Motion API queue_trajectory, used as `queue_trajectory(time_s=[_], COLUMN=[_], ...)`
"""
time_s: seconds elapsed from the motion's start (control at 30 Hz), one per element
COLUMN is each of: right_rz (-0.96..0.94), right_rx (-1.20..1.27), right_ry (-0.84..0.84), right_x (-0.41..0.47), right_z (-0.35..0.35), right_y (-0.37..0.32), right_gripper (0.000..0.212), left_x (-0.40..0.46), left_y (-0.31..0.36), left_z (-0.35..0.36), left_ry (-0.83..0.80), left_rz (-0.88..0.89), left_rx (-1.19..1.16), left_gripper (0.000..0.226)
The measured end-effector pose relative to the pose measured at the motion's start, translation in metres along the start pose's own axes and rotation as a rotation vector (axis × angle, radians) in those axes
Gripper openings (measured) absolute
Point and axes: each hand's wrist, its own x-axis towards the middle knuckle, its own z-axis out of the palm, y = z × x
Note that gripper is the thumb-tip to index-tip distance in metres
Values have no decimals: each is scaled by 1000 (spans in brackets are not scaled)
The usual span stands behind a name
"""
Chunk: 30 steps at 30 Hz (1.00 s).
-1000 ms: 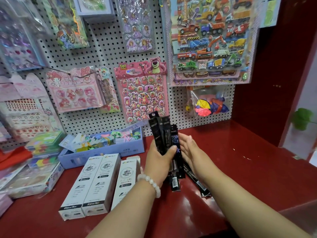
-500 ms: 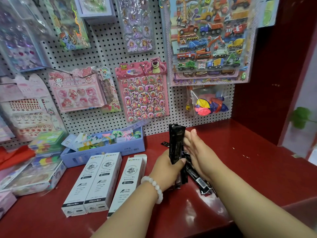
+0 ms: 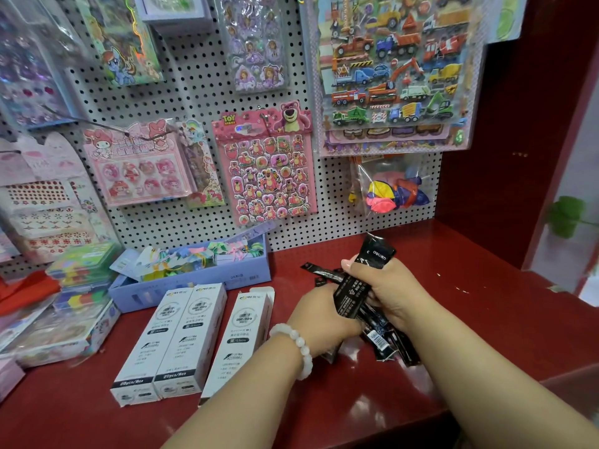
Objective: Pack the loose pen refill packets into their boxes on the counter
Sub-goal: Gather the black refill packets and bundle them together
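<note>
Black refill packets (image 3: 351, 294) bunched in both hands, low over the red surface (image 3: 486, 286), tilted, top end pointing up-right. Right hand (image 3: 393, 286) curled round the bunch's upper part; left hand (image 3: 324, 319) grips from the left, w/ bead bracelet (image 3: 299, 346) on wrist. More packets lie under the hands. Three white boxes (image 3: 181, 338) lie side by side to the left, rightmost w/ far flap open.
</note>
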Motion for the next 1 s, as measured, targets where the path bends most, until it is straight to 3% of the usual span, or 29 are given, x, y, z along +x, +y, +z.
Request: queue_trajectory(time_s=[0.13,0.3,0.47,0.67,0.8,0.93,1.0], right_rz=[9,6,29,93,91,58,40], right_rx=[-11,-3,88,142,129,76,55], right_ry=[-41,138,176,73,123,103,143], right_x=[3,10,12,8,9,8,8], right_z=[-7,-6,-7,-5,-4,-2,-1], right_y=[2,5,9,6,9,6,5], right_gripper=[18,22,19,19,21,15,15], left_x=[-3,-2,-3,-6,-7,-9,-11], left_y=[5,4,8,8,5,5,1], left_z=[-5,-13,-19,-20,-21,-26,-38], left_ry=[-92,9,-100,-89,-30,-73,1], left_rz=[8,19,-2,4,39,19,-25], left_rx=[-18,364,350,222,316,333,434], left_gripper=[21,25,24,23,28,35,43])
